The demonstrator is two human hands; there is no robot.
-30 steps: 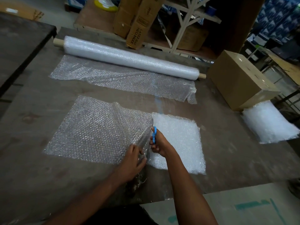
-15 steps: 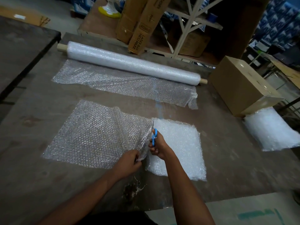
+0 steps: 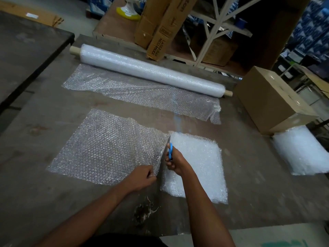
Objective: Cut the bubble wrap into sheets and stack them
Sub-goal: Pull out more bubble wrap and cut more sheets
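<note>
Glossy plastic bubble wrap (image 3: 106, 150), matt wooden table (image 3: 44, 118)

Upper centre of frame: "NEO MAX" is printed lengthwise on a leaning cardboard carton (image 3: 161, 35); the line beside it is not clearly legible.

Dark worn table (image 3: 53, 202) carries it all. At the far edge lies the roll (image 3: 151, 72), its loose end (image 3: 142, 93) spread flat toward the near side. Nearer, a clear sheet (image 3: 103, 148) lies left, touching a white stack (image 3: 199, 166). A box (image 3: 270, 98) sits right, a second stack (image 3: 302, 150) just beside it.
</note>
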